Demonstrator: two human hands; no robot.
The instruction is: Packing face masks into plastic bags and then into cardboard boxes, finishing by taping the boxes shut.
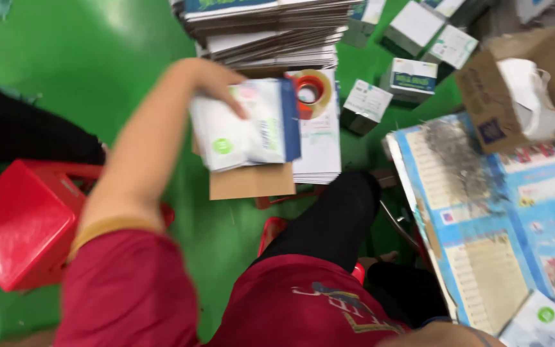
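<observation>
My left hand (pixel 216 80) reaches forward over the green floor, its fingers curled over the top edge of a bundle of white packets (pixel 252 128) with a blue side strip. The bundle lies over a brown cardboard sheet (pixel 252 182) and a pile of white flat sheets (pixel 319 148). An orange-cored tape roll (pixel 309 90) sits just right of the hand. My right hand is out of view; only a bit of arm shows at the bottom right. The picture is motion-blurred.
A tall stack of flattened cartons (pixel 271 29) stands behind the packets. Several small white-and-green boxes (pixel 412 77) lie at the back right, next to a brown carton holding white plastic (pixel 528 83). A red stool (pixel 20 225) is at the left, a blue printed board (pixel 502 212) at the right.
</observation>
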